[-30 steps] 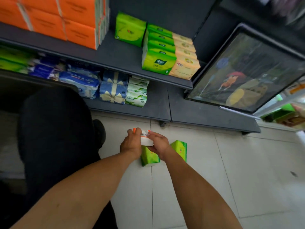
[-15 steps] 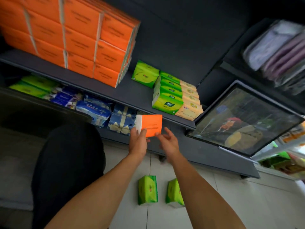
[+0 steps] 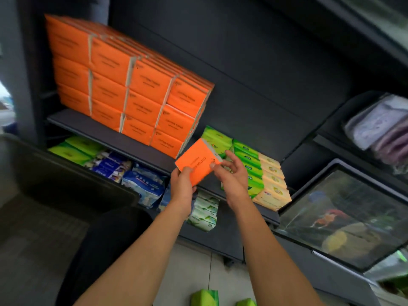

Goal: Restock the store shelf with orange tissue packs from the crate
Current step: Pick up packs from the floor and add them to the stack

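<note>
- The dark shelf [image 3: 106, 131] runs across above and beyond both hands, its board edge passing just past the fingertips.
- The orange stack [image 3: 123, 85] fills that shelf up and to the left of the hands, packs piled three high in several columns; its nearest column ends just above the left hand.
- A black crate [image 3: 72, 180] sits low to the left of the left arm, its rim tilted toward us.
- A framed picture [image 3: 344, 219] leans to the right of the right arm.
- Green packs [image 3: 247, 164] and pale yellow ones [image 3: 272, 184] are stacked just behind the right hand, on the same shelf.
- Blue packs [image 3: 143, 186] lie on the lower shelf, left of the left hand.
- Two green packs on the floor [image 3: 205, 297] lie down between the forearms.
- The orange pack [image 3: 196, 164] is held tilted in the air between the hands, just below the stack's right end.
- The left hand [image 3: 182, 186] grips the pack's lower corner, thumb on its face.
- The right hand [image 3: 231, 175] touches the pack's right edge with thumb and spread fingers, loosely.
</note>
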A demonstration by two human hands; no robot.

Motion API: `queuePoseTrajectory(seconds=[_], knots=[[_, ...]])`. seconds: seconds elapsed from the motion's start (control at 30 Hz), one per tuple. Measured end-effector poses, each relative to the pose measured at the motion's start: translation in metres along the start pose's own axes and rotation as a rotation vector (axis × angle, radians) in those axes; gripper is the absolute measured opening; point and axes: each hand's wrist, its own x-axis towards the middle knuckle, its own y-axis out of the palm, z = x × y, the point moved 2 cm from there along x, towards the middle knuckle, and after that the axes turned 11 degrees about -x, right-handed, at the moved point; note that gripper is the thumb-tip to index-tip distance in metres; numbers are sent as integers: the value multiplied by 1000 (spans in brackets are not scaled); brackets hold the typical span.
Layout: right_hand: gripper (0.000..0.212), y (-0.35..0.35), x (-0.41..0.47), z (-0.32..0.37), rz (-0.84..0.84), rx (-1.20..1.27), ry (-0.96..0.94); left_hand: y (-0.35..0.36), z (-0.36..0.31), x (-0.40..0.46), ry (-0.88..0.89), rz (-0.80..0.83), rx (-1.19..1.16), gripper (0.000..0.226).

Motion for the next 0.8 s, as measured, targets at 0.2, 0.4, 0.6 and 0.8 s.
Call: queuePoseTrajectory(seconds=[0.2, 0.4, 0.6, 0.8], knots=[[60, 23, 27, 37, 26, 45, -154, 10, -27, 16, 113, 12, -19, 68], [41, 52, 54, 65, -1, -129, -390, 29, -64, 37, 161, 85, -131, 28], [48, 76, 74, 68, 61, -315, -564, 27, -77, 48, 241, 163, -75, 35], [41, 86, 106, 97, 26, -429, -720, 27, -82, 57, 312, 146, 8, 40]])
